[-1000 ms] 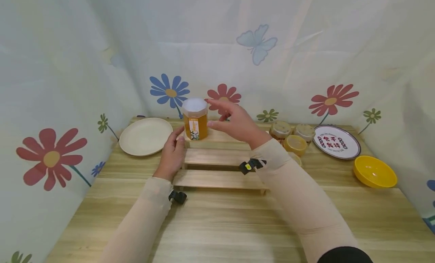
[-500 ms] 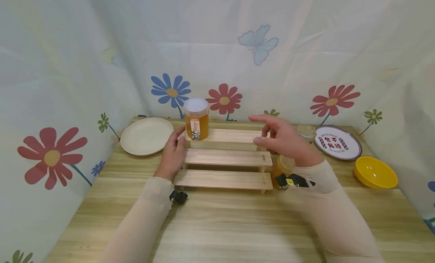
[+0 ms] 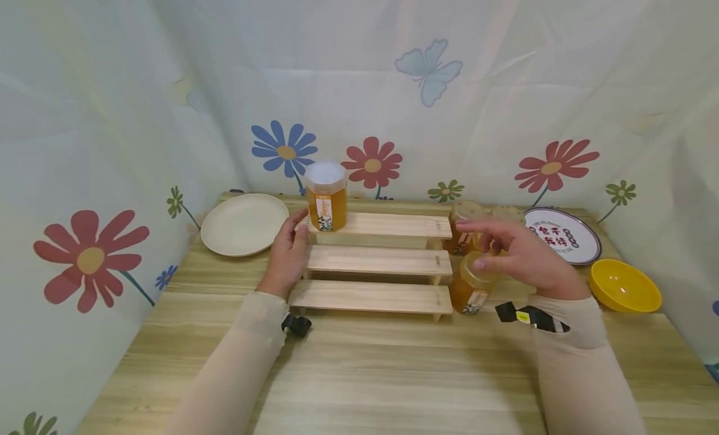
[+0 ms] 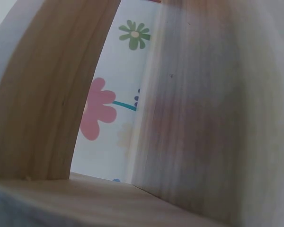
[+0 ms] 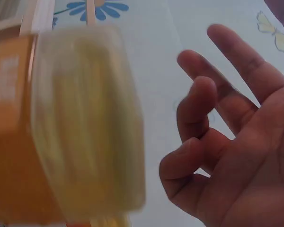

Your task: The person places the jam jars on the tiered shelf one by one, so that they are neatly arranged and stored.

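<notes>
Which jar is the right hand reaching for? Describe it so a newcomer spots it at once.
Find the three-step wooden riser mid-table. At the right end of its lowest step stands a honey jar on the tabletop, right beside the open right hand. Unlike the jars clustered behind, it stands alone, nearest the camera.

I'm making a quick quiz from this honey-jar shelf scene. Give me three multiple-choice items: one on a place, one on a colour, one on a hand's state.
1. Where does the white-lidded honey jar stand?
A. top step of the wooden stand
B. bottom step
C. on the cream plate

2. What colour is the bowl at the table's right edge?
A. blue
B. yellow
C. white

3. How is the right hand?
A. gripping a jar
B. fingers spread, holding nothing
C. flat on the table

Answers:
1 A, it stands at the top step's left end.
2 B, plainly yellow.
3 B, the wrist view shows spread fingers beside the nearby jar.
</notes>
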### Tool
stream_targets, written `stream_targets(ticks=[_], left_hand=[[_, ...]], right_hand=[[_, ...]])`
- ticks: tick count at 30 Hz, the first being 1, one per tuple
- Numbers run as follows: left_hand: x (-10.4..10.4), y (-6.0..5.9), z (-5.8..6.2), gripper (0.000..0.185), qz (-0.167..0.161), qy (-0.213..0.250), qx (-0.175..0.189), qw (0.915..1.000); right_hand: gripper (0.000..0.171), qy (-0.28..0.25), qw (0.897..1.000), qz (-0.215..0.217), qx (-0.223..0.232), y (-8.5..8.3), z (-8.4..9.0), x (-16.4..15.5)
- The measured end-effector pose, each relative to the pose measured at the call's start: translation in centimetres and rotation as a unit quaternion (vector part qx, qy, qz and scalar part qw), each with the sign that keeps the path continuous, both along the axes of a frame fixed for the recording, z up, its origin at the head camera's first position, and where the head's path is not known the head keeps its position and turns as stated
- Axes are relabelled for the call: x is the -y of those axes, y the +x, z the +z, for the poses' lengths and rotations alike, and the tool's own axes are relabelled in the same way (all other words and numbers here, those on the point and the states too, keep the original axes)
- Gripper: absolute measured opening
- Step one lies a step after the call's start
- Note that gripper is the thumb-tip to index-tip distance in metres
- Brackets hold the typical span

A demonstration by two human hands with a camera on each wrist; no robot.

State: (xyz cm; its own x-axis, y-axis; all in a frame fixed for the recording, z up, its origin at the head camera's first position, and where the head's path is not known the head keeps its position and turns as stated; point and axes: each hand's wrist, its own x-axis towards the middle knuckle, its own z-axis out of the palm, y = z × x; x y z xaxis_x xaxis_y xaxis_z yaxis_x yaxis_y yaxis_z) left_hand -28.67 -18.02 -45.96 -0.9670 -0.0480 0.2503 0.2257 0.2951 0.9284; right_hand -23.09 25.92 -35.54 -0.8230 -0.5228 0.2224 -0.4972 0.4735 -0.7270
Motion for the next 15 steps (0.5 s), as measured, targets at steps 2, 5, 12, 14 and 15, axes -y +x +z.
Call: stream_targets(ticks=[2, 5, 12, 14, 15], left_hand=[[0.0, -0.1, 0.0, 0.048, -0.002, -0.002, -0.001, 1.0000], [0.0, -0.1, 0.1, 0.048, 0.000, -0.004, -0.002, 1.0000], [-0.1, -0.1, 0.4, 0.048, -0.006, -0.006, -0.002, 1.0000], [-0.1, -0.1, 0.4, 0.048, -0.007, -0.006, 0.001, 1.0000], [-0.1, -0.1, 0.4, 0.048, -0.007, -0.005, 0.003, 1.0000]], right_hand=[[0.058, 0.016, 1.000, -0.003, 0.012, 0.1, -0.2, -0.6], [0.058, 0.047, 0.998, -0.002, 0.028, 0.2, -0.2, -1.2], [0.052, 0.092, 0.994, 0.009, 0.060, 0.5, 0.3, -2.2], [0.051, 0.100, 0.992, 0.007, 0.076, 0.4, 0.3, -2.3], [0.050, 0.103, 0.991, 0.007, 0.082, 0.4, 0.3, -2.4]])
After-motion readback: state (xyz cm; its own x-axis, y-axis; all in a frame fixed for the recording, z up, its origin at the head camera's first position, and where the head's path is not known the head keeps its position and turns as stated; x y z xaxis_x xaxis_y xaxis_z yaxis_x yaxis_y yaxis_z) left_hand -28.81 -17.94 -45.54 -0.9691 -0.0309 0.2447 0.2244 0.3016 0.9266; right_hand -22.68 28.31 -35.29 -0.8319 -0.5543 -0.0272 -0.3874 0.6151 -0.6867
